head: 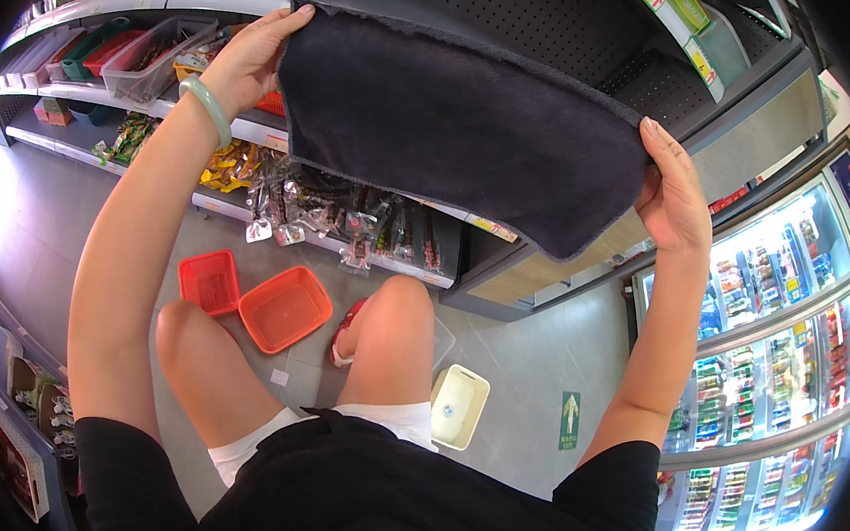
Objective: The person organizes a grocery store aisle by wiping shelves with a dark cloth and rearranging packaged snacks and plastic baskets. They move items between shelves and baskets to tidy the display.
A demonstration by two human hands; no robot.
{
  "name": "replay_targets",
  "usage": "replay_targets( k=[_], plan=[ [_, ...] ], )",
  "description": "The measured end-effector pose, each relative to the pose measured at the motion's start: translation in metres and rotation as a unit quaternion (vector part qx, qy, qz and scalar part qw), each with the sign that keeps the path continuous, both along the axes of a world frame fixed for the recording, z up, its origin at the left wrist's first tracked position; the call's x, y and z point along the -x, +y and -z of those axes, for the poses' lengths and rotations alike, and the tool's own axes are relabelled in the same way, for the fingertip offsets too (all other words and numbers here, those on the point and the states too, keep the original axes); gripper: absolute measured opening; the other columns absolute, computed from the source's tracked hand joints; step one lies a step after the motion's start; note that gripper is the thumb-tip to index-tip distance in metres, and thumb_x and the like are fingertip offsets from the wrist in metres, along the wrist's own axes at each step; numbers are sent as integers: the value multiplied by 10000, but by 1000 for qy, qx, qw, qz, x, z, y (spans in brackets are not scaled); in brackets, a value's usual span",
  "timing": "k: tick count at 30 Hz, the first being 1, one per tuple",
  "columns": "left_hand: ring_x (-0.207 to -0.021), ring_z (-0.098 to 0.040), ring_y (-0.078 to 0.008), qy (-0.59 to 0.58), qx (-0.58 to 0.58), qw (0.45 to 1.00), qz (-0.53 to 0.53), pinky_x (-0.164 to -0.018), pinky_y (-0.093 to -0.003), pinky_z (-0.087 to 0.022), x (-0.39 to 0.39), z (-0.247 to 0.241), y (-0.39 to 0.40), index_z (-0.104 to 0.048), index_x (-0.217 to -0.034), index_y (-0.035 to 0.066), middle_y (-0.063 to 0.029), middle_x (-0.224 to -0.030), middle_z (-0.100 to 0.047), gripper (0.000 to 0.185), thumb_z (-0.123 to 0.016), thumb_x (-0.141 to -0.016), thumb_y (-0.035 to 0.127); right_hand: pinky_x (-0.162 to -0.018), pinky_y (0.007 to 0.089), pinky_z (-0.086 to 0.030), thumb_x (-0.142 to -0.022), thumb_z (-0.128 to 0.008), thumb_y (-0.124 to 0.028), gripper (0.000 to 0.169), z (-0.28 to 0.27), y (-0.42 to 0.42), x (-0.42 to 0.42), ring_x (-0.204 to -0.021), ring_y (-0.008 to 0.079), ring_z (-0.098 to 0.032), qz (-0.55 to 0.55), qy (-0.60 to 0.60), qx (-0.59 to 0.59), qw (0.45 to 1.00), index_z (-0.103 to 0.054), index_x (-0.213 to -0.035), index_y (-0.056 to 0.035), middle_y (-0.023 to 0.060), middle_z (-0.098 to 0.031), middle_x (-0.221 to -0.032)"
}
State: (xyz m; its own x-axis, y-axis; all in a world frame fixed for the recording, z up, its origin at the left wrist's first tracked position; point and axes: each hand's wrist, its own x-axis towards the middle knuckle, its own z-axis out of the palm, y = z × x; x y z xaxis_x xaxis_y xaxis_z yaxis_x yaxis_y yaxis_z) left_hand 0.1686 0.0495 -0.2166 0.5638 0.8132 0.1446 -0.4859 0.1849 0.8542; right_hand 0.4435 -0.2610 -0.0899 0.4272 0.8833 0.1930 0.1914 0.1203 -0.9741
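Note:
A dark cloth (458, 126) is stretched out between my two hands in front of the shelving. My left hand (257, 54), with a pale green bangle (206, 110) on its wrist, pinches the upper left corner. At the upper right corner my right hand (675, 184) grips the cloth between thumb and fingers. Behind it rises a dark perforated shelf back panel (564, 18). The cloth hides part of the shelves and goods behind it.
Below the cloth, packaged snacks (357, 223) hang over the bottom shelf edge. A red basket (210, 282), an orange basket (286, 309) and a cream bin (460, 407) sit on the floor by my legs. Glass-door drinks coolers (770, 352) stand at right, another shelf unit (9, 412) at left.

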Motion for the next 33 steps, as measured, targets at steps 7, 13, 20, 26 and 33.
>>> replay_targets(
  k=[7, 13, 20, 26, 33],
  plan=[
    [-835, -665, -113, -7, -4, 1000, 11, -702, -242, -569, -6, 3, -17, -573, -1058, 77, -27, -960, -666, 199, -592, -927, 226, -773, 317, -566, -956, -538, -305, 341, 0, -1, -2, -896, 191, -669, 18, 66, 14, 998, -630, -1053, 8, 128, -671, -1025],
    [-740, -667, -109, -14, 40, 998, 53, -601, -237, -562, -12, 17, -16, -568, -1024, 84, -27, -909, -666, 208, -559, -941, 274, -797, 341, -566, -967, -512, -312, 373, 0, 4, -6, -910, 215, -670, 15, 130, 7, 991, -626, -1045, 35, 159, -665, -1031],
    [-696, -661, -105, -16, 57, 998, 21, -544, -238, -534, -10, 28, -24, -568, -985, 111, -3, -863, -663, 198, -530, -952, 303, -732, 303, -564, -956, -536, -295, 327, 5, 1, -26, -822, 171, -677, 32, 125, 9, 992, -650, -979, 10, 109, -691, -933],
    [-670, -611, -71, -44, 52, 996, -51, -546, -208, -477, -13, 36, -33, -569, -909, 109, 34, -805, -619, 211, -533, -955, 312, -749, 265, -540, -935, -566, -232, 242, 10, 5, -20, -837, 134, -659, -45, 155, 5, 987, -643, -992, -10, 69, -683, -932],
    [-704, -502, -63, -47, -343, 881, -324, -607, -200, -406, -23, 27, -167, -602, -898, 63, 20, -764, -562, 58, -591, -910, 119, -795, 245, -458, -871, -574, -86, 151, 24, 12, -95, -872, 98, -595, 119, -134, 49, 983, -575, -1022, -96, 1, -625, -917]
  ],
)
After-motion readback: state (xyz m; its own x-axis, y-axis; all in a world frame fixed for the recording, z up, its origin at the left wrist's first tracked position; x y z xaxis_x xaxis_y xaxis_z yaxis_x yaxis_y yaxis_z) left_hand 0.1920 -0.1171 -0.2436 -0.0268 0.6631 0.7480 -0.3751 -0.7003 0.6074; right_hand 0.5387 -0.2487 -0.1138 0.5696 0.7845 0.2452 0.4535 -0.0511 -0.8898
